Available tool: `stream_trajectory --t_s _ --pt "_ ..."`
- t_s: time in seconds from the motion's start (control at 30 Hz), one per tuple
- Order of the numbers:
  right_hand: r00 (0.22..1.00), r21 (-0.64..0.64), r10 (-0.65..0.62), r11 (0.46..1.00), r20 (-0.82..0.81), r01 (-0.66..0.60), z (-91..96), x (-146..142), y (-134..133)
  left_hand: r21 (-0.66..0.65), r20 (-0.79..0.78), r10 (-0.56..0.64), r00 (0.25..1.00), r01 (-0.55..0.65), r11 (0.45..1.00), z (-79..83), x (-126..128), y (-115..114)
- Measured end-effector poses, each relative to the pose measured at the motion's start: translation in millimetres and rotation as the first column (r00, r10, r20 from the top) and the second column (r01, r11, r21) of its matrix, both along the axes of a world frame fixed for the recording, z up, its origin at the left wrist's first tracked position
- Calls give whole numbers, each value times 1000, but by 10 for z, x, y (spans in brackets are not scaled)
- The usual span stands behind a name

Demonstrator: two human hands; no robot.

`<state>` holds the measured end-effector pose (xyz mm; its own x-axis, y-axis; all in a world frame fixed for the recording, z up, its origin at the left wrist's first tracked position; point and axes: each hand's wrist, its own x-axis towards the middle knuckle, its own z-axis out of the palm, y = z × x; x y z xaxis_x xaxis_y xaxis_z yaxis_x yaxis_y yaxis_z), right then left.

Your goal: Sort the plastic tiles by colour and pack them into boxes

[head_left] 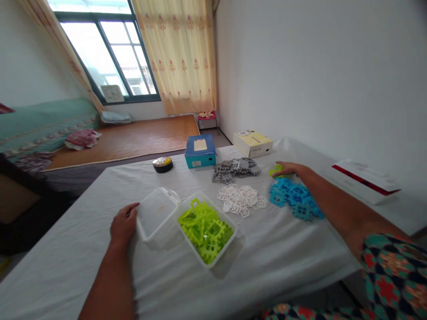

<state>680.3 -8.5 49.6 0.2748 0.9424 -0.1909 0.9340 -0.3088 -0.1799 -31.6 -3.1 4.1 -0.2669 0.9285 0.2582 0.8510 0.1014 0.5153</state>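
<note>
Bright green interlocking plastic pieces [204, 233] fill a clear plastic box [230, 240], whose clear lid [156, 218] lies open to its left. My left hand [123, 224] rests on the table at the lid's left edge, fingers partly out and holding nothing I can see. Reaching across to the far right, my right hand [289, 169] has its fingers closed on a green plastic piece [276, 170]. Just in front of that hand is a pile of blue pieces [293, 198]. White pieces [240, 198] lie between the box and the blue pile, with grey pieces [236, 169] behind them.
At the table's back edge stand a blue box [200, 151] and a yellow-and-white box [252, 143]. A round black-and-yellow tin [163, 164] sits at the back left. Along the right wall is a white box with a red stripe [365, 181]. White cloth [83, 231] covers the table.
</note>
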Motion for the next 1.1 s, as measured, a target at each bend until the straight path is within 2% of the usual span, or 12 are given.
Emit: stream_trajectory --t_s 0.13,0.3,0.47,0.63,0.77,0.83,0.9,0.93,1.0,1.1 --pt "997 -61 -60 997 -49 57 -126 112 130 -21 1 12 1000 -12 1000 3 -11 6" --pt "992 -91 -66 994 -109 57 -77 187 199 -15 2 -1 1000 1 1000 9 -25 9" --pt "976 -105 -30 994 -216 7 -25 66 146 -4 19 4 1000 -4 1000 12 -6 7" --pt "952 -31 -31 999 -306 23 60 -105 56 -3 18 1 1000 0 1000 -21 -27 35" --pt "937 62 -68 994 -342 95 271 -228 -59 21 23 -4 1000 3 1000 -69 -63 73" --pt "907 184 18 981 -421 66 454 -441 -125 25 38 5 999 -6 1000 -74 -54 76" --pt "839 319 248 943 -484 -94 653 -836 -217 37 59 7 998 -9 999 -63 -23 61" --pt "778 372 387 903 -494 -213 743 -1099 -281 49 68 -3 998 0 999 -53 -3 48" --pt "627 434 614 787 -479 -439 870 -1707 -454 81 75 -14 997 8 997 -32 36 22" --pt "419 459 798 596 -433 -659 881 -2602 -749 78 70 -33 997 28 997 -15 73 -12"
